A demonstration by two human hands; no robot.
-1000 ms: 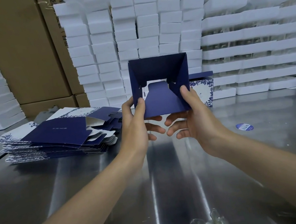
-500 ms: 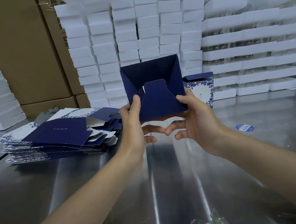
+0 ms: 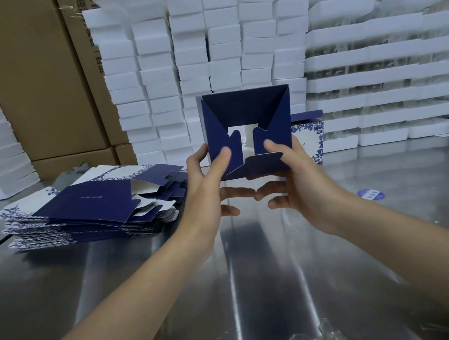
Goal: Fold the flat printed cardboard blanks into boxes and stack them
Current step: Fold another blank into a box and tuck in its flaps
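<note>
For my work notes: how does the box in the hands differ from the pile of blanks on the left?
The box is opened into a square tube with its flaps partly folded in; the pile of blanks lies flat. The box is held in the air by the left hand and the right hand; the pile rests on the table. The box is one piece; the pile holds many. Both are dark blue card.

We see a shiny, smooth metal table (image 3: 145, 269), a matt dark-blue cardboard box (image 3: 243, 108) and white foam blocks (image 3: 189, 41).
</note>
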